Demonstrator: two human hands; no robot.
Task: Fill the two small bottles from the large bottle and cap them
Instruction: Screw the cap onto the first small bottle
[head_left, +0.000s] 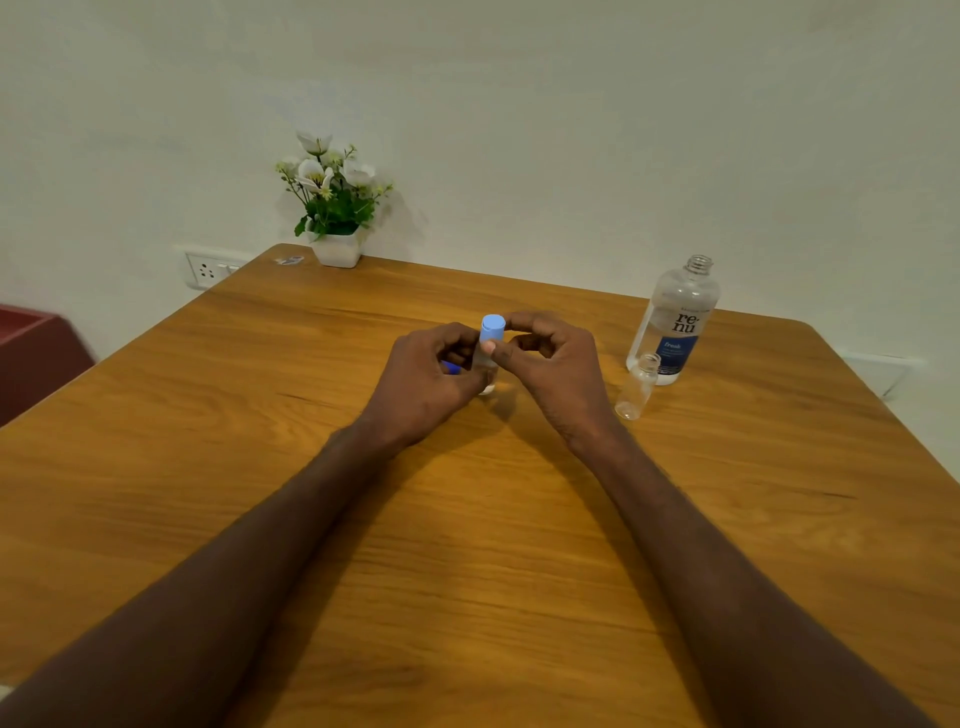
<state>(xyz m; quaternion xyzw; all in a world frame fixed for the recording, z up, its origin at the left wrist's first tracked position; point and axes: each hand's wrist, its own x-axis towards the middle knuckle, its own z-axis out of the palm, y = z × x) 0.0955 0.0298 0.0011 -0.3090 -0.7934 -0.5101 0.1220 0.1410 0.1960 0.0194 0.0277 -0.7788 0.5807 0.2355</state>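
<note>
At the middle of the wooden table (260, 493) my left hand (431, 379) grips a small clear bottle (487, 371) that stands on the table. My right hand (550, 364) pinches the light blue cap (492, 328) on top of that bottle. A darker blue piece (452, 368) shows under my left fingers; what it is I cannot tell. To the right stands the large clear bottle (675, 322) with a blue label and an uncapped neck. In front of it stands a second small clear bottle (638, 387), uncapped, with no liquid plainly visible.
A white pot of artificial flowers (335, 208) stands at the table's far left corner by the wall. A small wrapper (290, 260) lies beside it. A wall socket (205, 270) sits left of the table, and a dark red seat (36, 353) lies lower left.
</note>
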